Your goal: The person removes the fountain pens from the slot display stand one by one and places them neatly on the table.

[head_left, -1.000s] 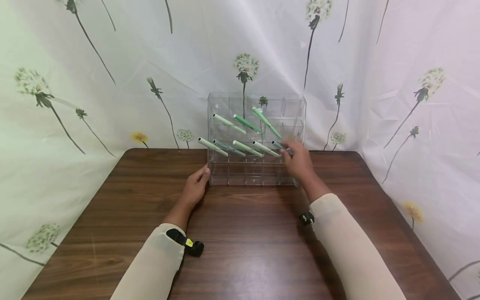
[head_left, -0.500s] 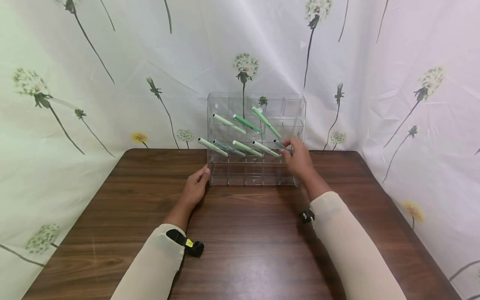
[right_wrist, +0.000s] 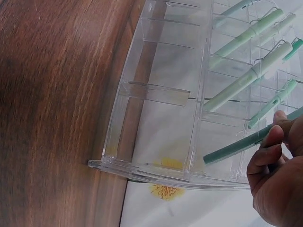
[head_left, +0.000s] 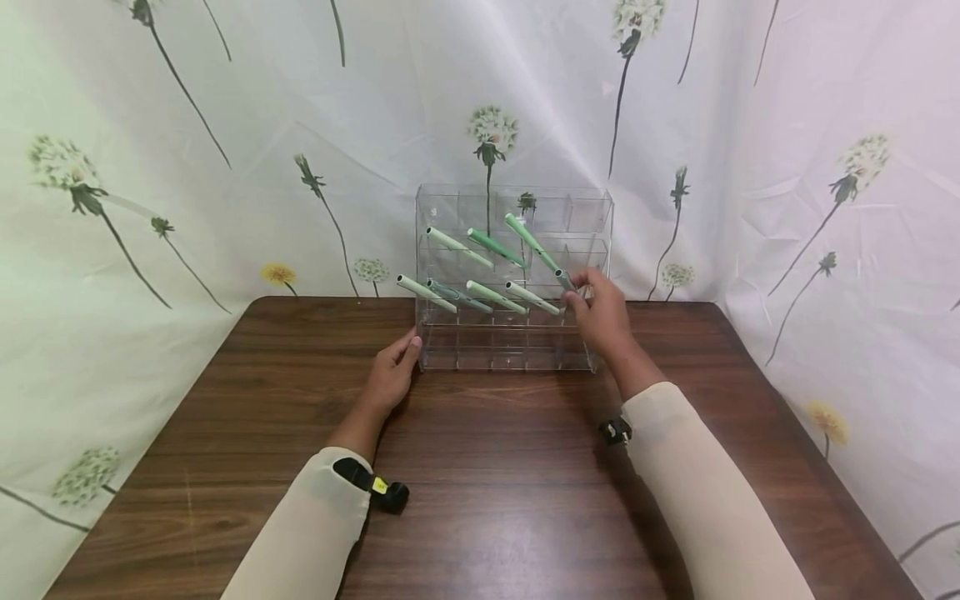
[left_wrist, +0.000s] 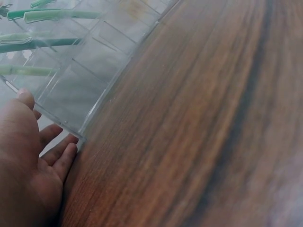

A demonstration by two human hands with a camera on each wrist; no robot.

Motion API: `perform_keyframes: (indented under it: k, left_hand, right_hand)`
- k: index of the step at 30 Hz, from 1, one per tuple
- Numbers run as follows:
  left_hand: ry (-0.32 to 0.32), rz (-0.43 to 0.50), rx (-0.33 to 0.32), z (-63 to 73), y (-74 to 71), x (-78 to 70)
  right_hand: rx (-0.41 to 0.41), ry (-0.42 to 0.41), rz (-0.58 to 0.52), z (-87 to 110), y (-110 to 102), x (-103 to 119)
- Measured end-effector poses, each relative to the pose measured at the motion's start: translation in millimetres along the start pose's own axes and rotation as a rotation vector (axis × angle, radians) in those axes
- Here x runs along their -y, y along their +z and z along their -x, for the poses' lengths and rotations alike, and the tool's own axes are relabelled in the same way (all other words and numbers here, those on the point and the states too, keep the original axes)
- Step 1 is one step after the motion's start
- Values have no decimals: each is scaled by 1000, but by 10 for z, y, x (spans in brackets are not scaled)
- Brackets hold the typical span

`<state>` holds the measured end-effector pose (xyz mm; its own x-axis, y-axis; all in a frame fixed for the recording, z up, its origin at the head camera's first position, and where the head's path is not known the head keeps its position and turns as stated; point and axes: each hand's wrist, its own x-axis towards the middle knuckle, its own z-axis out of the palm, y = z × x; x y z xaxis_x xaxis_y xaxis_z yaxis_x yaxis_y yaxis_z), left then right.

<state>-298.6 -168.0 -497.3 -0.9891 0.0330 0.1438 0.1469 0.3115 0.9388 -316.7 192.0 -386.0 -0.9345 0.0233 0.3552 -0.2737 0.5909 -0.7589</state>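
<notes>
A clear acrylic pen rack with stepped rows of compartments stands at the back of the table. My right hand pinches a dark grey-green pen between thumb and fingers at the rack's right end. In the right wrist view the pen's lower end is over the compartment at the end of its row; whether it touches the divider is unclear. Beside it in that row lean a pale green pen and several others. My left hand rests against the rack's left side, its fingers fairly straight near the lower corner.
Higher in the rack lean a dark green pen, a bright green pen and a pale one. The brown wooden table reaches back to a white dandelion-print curtain behind the rack.
My right hand has drawn the grey-green pen slightly up, and its top end now sits higher and further right. The left hand and the rack have stayed still.
</notes>
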Motion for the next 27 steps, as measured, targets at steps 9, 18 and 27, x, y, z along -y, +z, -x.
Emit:
perform_keyframes:
  k: [9, 18, 27]
  left_hand:
    - [15, -7, -14, -2, 5, 13]
    - [39, 46, -4, 8, 26, 1]
    - [35, -1, -3, 4, 19, 9]
  right_hand:
    - [-64, -66, 3, 20, -38, 76]
    - [-191, -185, -27, 65, -99, 180]
    - [-370, -455, -9, 78, -131, 230]
